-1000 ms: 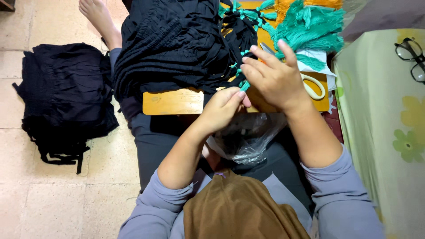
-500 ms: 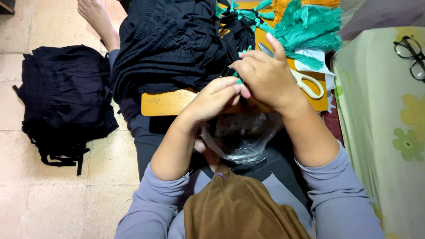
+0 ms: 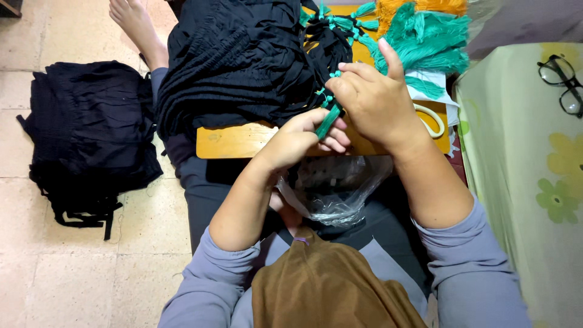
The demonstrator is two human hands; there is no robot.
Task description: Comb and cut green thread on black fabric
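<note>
A wooden board [image 3: 234, 141] across the lap, tiled floor [image 3: 73, 267] beneath.
Black garments [image 3: 243, 61], green tassels [image 3: 425, 39] and scissors [image 3: 432, 121] lie on the board; another black pile [image 3: 91, 133] sits on the floor, left of frame.

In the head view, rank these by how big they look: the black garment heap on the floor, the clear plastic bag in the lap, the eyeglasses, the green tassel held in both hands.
1. black garment heap
2. clear plastic bag
3. eyeglasses
4. green tassel, though the left hand and right hand hide part of it, so its place against the eyeglasses is unsure.
</note>
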